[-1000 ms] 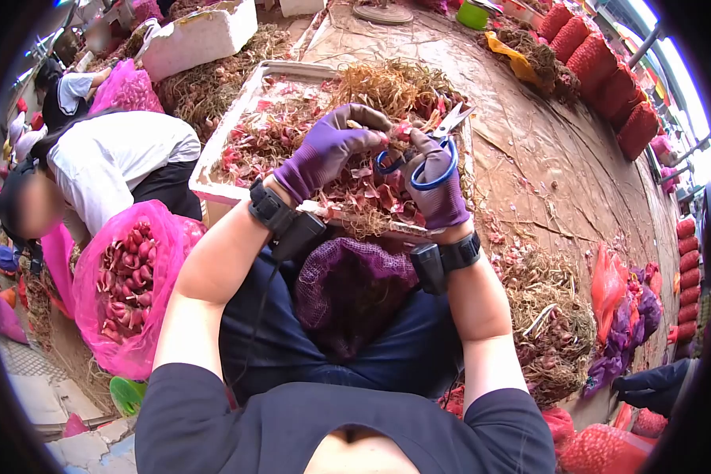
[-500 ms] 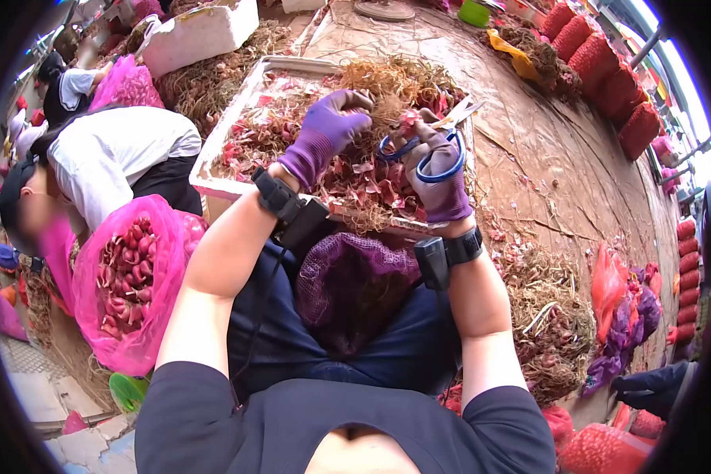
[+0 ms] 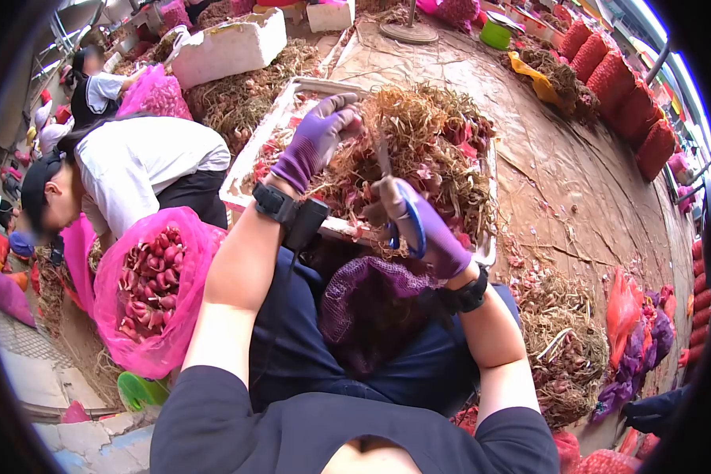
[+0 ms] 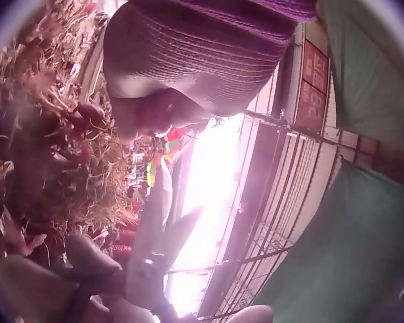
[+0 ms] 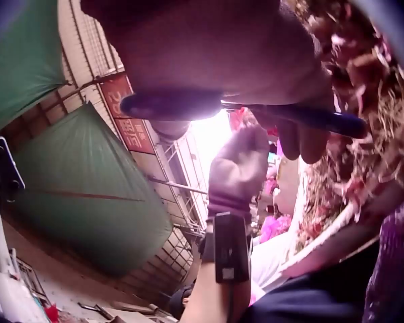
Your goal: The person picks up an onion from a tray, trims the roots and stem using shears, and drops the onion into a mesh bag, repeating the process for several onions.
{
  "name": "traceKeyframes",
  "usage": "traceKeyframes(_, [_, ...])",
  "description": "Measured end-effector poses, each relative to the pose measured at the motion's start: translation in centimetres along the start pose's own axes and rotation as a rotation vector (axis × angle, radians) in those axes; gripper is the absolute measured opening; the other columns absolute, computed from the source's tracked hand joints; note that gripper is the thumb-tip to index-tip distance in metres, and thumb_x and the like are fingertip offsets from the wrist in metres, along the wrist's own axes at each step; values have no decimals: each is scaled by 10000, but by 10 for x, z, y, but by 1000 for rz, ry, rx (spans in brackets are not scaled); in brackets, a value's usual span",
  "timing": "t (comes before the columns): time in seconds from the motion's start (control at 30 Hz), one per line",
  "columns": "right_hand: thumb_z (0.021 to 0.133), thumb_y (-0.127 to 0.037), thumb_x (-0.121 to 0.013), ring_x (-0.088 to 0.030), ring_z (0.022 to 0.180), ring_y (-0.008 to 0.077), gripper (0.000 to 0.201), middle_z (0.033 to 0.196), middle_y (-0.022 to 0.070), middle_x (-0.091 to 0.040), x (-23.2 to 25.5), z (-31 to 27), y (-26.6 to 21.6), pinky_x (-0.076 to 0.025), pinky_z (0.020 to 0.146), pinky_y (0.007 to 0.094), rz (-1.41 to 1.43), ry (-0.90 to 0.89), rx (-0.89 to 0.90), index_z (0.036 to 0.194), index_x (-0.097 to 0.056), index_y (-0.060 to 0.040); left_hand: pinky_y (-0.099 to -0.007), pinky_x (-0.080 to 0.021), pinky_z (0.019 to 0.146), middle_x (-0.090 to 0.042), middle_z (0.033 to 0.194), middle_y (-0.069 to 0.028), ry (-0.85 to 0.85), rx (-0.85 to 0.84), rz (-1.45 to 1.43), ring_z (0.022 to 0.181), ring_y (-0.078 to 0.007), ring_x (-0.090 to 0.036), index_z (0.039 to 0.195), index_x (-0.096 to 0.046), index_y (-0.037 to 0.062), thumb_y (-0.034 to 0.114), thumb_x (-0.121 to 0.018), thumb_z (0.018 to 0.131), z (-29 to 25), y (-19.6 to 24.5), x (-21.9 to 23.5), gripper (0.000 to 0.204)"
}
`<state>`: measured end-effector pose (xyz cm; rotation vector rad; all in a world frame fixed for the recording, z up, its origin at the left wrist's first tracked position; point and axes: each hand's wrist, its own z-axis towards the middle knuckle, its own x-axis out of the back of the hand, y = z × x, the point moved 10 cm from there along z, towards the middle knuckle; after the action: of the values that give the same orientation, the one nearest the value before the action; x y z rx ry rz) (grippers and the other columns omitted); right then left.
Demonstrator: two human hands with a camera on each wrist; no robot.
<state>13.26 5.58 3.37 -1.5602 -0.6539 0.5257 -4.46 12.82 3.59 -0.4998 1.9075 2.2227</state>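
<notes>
Over the tray's left side, my gloved left hand (image 3: 317,141) pinches a small reddish shallot (image 3: 355,125) at its fingertips. My right hand (image 3: 420,225), in a matching purple glove, grips the scissors (image 3: 413,221) by their blue handles, blades pointing away from me. Both hands are apart, above a white foam tray (image 3: 249,170) heaped with dry shallot tops (image 3: 450,138) and red skins. In the right wrist view the blue handle (image 5: 168,106) crosses under the right palm, with the left hand (image 5: 239,165) beyond it.
A purple mesh bag (image 3: 355,288) stands open between my knees. To the left, a pink bag (image 3: 107,332) holds shallots (image 3: 154,276), beside a bent-over person in a white shirt (image 3: 150,154). Dry shallots (image 3: 569,340) lie heaped at right; red sacks (image 3: 608,75) line the back right.
My left hand has drawn away from the right, with a reddish shallot now at its fingertips. The right hand has come nearer me, and the scissors have swung from pointing right to pointing away.
</notes>
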Motion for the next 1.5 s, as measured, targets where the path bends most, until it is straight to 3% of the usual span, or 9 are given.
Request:
traceKeyframes(0.3, [907,-609,-506,-610,699,132,593,864,90,-604,-1,15,41,-515,618,298,63,77,-171,1020,-504,-27,-296,-468,961,-508,1320,-104,-183,-104,482,1125,-145,-538,1431,-370,6,90,-547,930,-21,28,-44,538])
traceKeyframes(0.53, [895,-512,-590,-615,818,319,515,849,193,-610,24,17,19,-466,769,406,-316,307,47,964,-535,-4,-305,-335,1100,-420,1448,-170,-185,-98,705,1320,-212,-422,1450,-322,-32,95,-524,923,-26,20,-56,579])
traceKeyframes(0.93, [868,-509,-624,-606,753,418,472,758,199,-614,44,13,-1,-467,678,456,-642,440,131,940,-549,-48,-298,-487,970,-528,1290,-169,-131,54,449,1135,-198,-568,1394,-350,-80,57,-525,948,-26,10,-56,498])
traceKeyframes(1.03, [895,-517,-598,-640,563,208,488,623,101,-598,53,21,32,-488,555,327,-154,402,-136,850,-559,-33,-331,-495,975,-558,1229,-152,-97,200,209,1108,-210,-589,1381,-367,-75,98,-559,956,-27,0,-49,498])
traceKeyframes(1.17, [882,-358,-700,-593,623,69,354,735,67,-651,60,25,10,-471,569,223,24,433,148,982,-586,-38,-347,-504,973,-605,1159,-103,-140,323,-114,1076,-192,-609,1286,-485,-31,67,-555,955,-26,-21,-33,352])
traceKeyframes(1.23, [835,-250,-765,-591,696,70,370,843,72,-668,70,16,2,-485,612,239,-59,521,250,1070,-566,-44,-355,-505,965,-624,1129,-76,-457,443,-526,1050,-189,-618,1231,-534,-14,77,-539,963,-34,-25,-57,283])
traceKeyframes(1.37, [778,-194,-804,-605,728,93,448,904,67,-672,63,6,-21,-503,643,264,-259,581,592,1121,-554,-49,-349,-494,944,-627,1110,-73,-355,267,205,1011,-186,-616,1222,-553,-10,165,-448,1013,-32,-33,-51,292])
traceKeyframes(1.4, [760,-174,-807,-609,738,100,470,909,63,-673,56,1,-30,-507,657,271,-347,573,645,1136,-553,-48,-315,-492,933,-617,1124,-79,-380,406,-226,1023,-148,-600,1254,-536,6,141,-433,1016,-36,-43,-63,293])
traceKeyframes(1.5, [736,-108,-791,-613,740,106,495,915,57,-670,47,-11,-52,-516,683,280,-501,601,745,1167,-553,-59,-316,-487,944,-599,1156,-91,-519,387,-223,1051,-154,-588,1291,-505,15,131,-435,1013,-44,-34,-90,309])
